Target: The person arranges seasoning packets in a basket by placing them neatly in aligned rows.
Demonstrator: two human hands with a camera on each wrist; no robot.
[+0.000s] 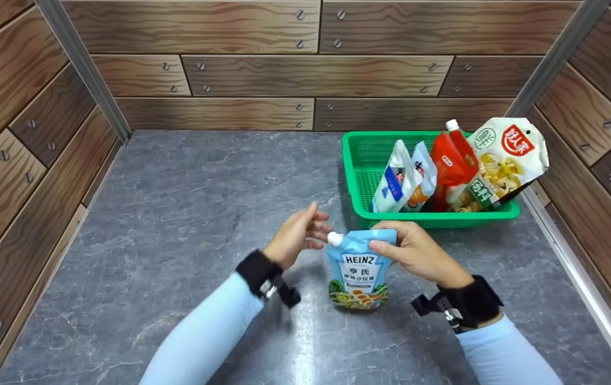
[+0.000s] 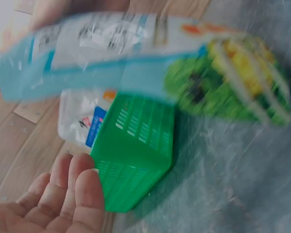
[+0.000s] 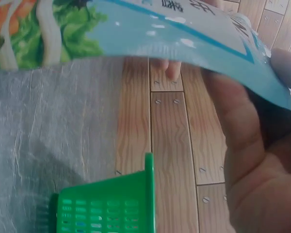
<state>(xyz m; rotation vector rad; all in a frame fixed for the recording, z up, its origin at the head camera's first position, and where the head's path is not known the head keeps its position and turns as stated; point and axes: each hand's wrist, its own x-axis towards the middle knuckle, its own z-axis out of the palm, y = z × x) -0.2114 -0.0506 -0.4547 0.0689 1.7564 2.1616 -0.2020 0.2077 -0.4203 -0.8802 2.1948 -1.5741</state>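
A light blue Heinz salad dressing pouch (image 1: 360, 272) with a white cap is held upright in front of the green basket. My right hand (image 1: 418, 251) pinches its upper right corner, thumb on the printed front and fingers behind. Close to the capped corner, my left hand (image 1: 300, 235) has its fingers extended and holds nothing. In the left wrist view the pouch (image 2: 136, 63) passes blurred above the left fingers (image 2: 82, 187). The right wrist view shows the pouch (image 3: 150, 36) over the right hand (image 3: 262, 160).
A green plastic basket (image 1: 356, 176) stands at the back right. Inside are two white pouches (image 1: 394, 179), a red capped pouch (image 1: 452, 166) and a soup-base packet (image 1: 509, 155) leaning over the right rim. Wood-patterned walls (image 1: 305, 75) surround the grey marbled table (image 1: 177, 214).
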